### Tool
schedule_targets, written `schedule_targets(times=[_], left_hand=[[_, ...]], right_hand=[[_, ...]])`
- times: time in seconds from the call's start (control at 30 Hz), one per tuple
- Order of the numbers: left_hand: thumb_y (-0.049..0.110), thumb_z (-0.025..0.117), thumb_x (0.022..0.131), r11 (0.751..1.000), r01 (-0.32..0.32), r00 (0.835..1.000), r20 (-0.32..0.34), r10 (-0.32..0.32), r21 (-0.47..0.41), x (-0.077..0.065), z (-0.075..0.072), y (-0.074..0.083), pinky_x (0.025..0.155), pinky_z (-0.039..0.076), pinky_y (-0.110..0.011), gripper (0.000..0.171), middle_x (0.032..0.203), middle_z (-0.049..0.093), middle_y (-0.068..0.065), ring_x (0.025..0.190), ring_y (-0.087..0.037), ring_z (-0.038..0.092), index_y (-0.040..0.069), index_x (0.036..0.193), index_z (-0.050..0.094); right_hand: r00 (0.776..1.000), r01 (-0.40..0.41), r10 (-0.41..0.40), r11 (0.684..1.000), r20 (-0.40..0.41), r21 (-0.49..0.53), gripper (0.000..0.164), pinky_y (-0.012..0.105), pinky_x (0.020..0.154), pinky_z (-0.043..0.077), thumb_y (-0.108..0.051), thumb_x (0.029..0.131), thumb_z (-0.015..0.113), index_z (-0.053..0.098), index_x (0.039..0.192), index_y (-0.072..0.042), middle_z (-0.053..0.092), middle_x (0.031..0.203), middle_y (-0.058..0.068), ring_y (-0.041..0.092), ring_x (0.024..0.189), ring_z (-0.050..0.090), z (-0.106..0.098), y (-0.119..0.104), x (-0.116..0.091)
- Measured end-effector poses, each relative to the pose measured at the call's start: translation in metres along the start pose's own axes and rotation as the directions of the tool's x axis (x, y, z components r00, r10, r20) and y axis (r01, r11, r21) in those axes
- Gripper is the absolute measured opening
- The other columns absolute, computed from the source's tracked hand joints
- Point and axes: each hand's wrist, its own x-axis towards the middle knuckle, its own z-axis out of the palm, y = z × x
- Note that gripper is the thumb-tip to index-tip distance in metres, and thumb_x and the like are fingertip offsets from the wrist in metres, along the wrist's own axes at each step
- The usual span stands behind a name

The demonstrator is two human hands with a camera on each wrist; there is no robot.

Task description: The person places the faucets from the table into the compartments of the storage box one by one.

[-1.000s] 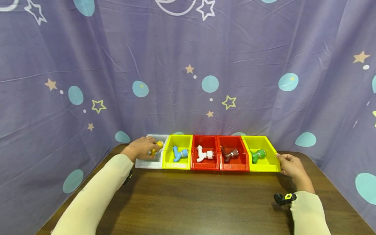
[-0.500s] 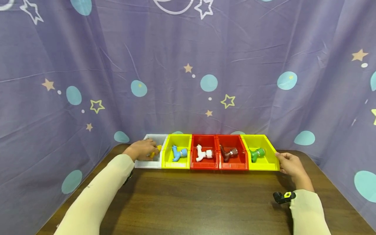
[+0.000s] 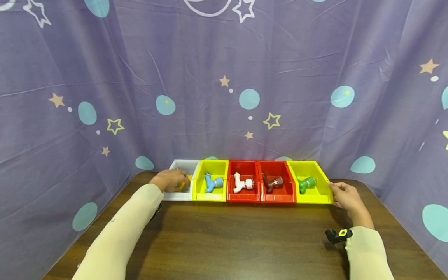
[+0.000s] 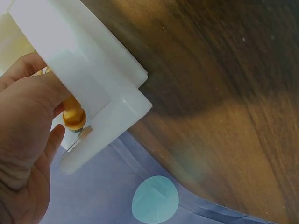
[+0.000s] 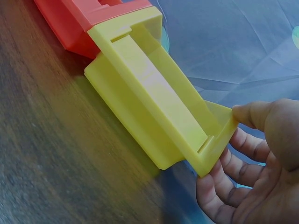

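At the left end of a row of bins, my left hand (image 3: 170, 180) reaches into the white bin (image 3: 177, 197) and holds a yellow tap (image 4: 74, 113). Those fingers hide most of the tap; its orange-yellow end shows past them in the left wrist view. At the other end, my right hand (image 3: 348, 197) grips the outer side edge of the right-hand yellow bin (image 5: 152, 88), thumb on the rim and fingers beneath. Inside that bin lies a green tap (image 3: 307, 184).
Between them, a yellow bin (image 3: 210, 197) holds a blue tap (image 3: 213, 182), and two red bins (image 3: 244, 198) hold a white tap (image 3: 242, 183) and a brown tap (image 3: 272, 182). They sit on a wooden table (image 3: 238, 237), before a purple curtain (image 3: 210, 140).
My left hand has moved slightly right and lower in the white bin, and less of the yellow tap shows now. My right hand keeps its grip on the yellow bin's edge.
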Motion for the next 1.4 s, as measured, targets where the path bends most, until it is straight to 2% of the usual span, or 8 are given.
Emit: schedule_targets(times=[0.23,0.5,0.73,0.9,1.07,1.2,1.4], left_hand=[[0.013,0.073,0.082,1.000,0.015,0.999,-0.046,-0.015,0.002,-0.001,0.006,-0.001,0.083,0.047,-0.041,0.024,0.103,0.062,0.001,0.095,-0.022,0.057,0.029,0.099,0.069],[0.017,0.070,0.086,0.997,0.075,0.997,-0.037,-0.075,0.008,-0.004,0.015,-0.002,0.097,0.040,-0.046,0.024,0.116,0.063,0.003,0.110,-0.024,0.055,0.033,0.103,0.066],[0.016,0.070,0.085,0.996,0.094,0.995,-0.043,-0.095,-0.010,-0.006,0.017,0.000,0.099,0.038,-0.046,0.026,0.117,0.064,0.004,0.111,-0.023,0.055,0.033,0.105,0.066],[0.012,0.070,0.084,0.997,0.078,0.995,-0.059,-0.078,-0.004,-0.008,0.016,0.002,0.099,0.038,-0.045,0.028,0.115,0.065,0.008,0.109,-0.020,0.057,0.030,0.106,0.067],[0.011,0.070,0.084,0.995,0.100,0.994,-0.043,-0.100,-0.014,-0.008,0.013,0.004,0.099,0.037,-0.044,0.030,0.115,0.065,0.008,0.108,-0.019,0.057,0.030,0.107,0.068],[0.011,0.071,0.084,0.993,0.110,0.994,-0.024,-0.111,-0.047,-0.008,0.009,0.005,0.099,0.038,-0.044,0.031,0.117,0.065,0.006,0.110,-0.020,0.057,0.029,0.109,0.070],[0.014,0.077,0.079,0.991,0.058,0.996,-0.066,-0.066,-0.120,-0.007,0.002,0.003,0.092,0.046,-0.040,0.029,0.111,0.068,0.007,0.104,-0.018,0.061,0.024,0.106,0.074]], right_hand=[[1.000,0.010,-0.010,1.000,-0.002,-0.001,0.059,0.034,0.069,0.054,-0.048,0.097,0.044,0.049,0.119,0.007,0.051,0.093,0.009,0.014,0.078,0.054,-0.001,-0.001,-0.002],[1.000,0.008,-0.008,1.000,0.007,0.003,0.059,0.034,0.070,0.054,-0.047,0.097,0.045,0.048,0.120,0.007,0.052,0.095,0.010,0.014,0.077,0.056,0.001,-0.001,0.000],[1.000,-0.002,0.002,1.000,0.014,-0.007,0.062,0.035,0.073,0.054,-0.049,0.096,0.044,0.048,0.123,0.007,0.053,0.104,0.015,0.016,0.083,0.055,0.002,-0.002,0.001],[1.000,0.001,-0.001,1.000,0.027,-0.005,0.061,0.033,0.071,0.054,-0.047,0.097,0.044,0.047,0.122,0.008,0.053,0.102,0.014,0.015,0.083,0.056,0.001,-0.003,0.000],[0.998,0.018,-0.017,1.000,0.053,-0.017,0.061,0.032,0.069,0.055,-0.046,0.097,0.045,0.046,0.121,0.010,0.056,0.099,0.014,0.013,0.080,0.060,-0.004,-0.006,-0.001],[0.998,0.042,-0.039,0.998,0.051,-0.054,0.063,0.033,0.069,0.055,-0.047,0.096,0.046,0.045,0.123,0.010,0.056,0.108,0.022,0.020,0.086,0.062,-0.010,-0.010,-0.002],[0.995,0.087,-0.094,0.983,-0.035,-0.159,0.071,0.035,0.067,0.052,-0.055,0.093,0.044,0.041,0.126,0.008,0.046,0.122,0.031,0.037,0.098,0.054,-0.021,-0.021,-0.009]])
